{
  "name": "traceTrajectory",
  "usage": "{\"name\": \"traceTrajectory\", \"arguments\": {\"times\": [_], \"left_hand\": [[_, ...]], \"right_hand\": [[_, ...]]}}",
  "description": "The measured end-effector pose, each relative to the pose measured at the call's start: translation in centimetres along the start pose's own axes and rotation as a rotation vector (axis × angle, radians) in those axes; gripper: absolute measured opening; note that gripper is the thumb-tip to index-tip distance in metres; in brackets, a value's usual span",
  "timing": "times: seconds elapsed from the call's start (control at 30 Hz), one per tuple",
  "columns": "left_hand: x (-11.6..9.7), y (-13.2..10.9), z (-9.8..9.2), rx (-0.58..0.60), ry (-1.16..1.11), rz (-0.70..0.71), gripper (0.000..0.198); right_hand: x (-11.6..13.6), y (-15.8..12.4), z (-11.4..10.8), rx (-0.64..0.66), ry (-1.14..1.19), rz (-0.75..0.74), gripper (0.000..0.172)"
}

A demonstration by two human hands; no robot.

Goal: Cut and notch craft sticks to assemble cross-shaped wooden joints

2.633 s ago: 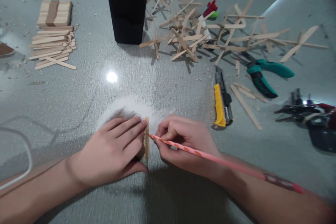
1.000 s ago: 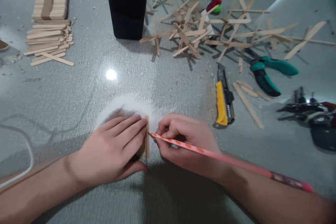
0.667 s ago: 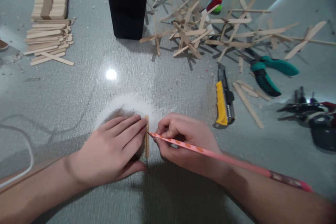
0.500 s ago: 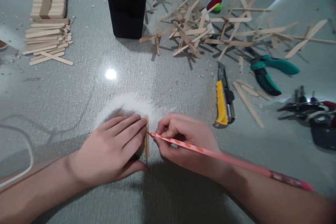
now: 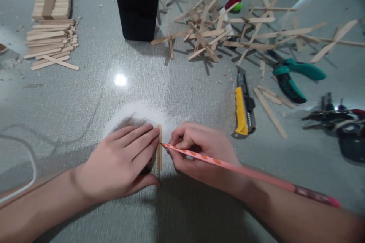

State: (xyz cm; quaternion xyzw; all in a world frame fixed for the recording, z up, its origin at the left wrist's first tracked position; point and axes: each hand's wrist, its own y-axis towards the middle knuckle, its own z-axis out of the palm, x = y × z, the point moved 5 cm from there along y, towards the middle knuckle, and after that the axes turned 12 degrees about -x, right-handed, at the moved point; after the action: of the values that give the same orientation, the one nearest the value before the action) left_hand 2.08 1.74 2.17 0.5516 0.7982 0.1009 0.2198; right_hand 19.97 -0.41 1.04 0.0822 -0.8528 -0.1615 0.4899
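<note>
My left hand lies flat on the grey table with its fingers stretched out, pressing down a short wooden craft stick that runs away from me. Most of the stick is hidden under the fingers. My right hand is closed round a long pink pencil with orange dots. The pencil tip touches the right edge of the stick near its middle, and the pencil's far end trails off to the lower right over my forearm.
A yellow utility knife lies right of my hands, with teal pliers and dark tools beyond. Glued stick crosses are heaped at the back. A black box stands behind; stacked sticks lie at back left.
Both hands hold the same pose. The view has tilted slightly, so the objects at the back sit a little higher in the picture.
</note>
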Motion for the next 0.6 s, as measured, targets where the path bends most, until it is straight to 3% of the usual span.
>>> {"name": "traceTrajectory", "arguments": {"times": [0.6], "left_hand": [[0.10,0.04,0.01,-0.006,-0.013,-0.008,0.064]], "right_hand": [[0.10,0.15,-0.15,0.018,0.011,0.005,0.033]]}}
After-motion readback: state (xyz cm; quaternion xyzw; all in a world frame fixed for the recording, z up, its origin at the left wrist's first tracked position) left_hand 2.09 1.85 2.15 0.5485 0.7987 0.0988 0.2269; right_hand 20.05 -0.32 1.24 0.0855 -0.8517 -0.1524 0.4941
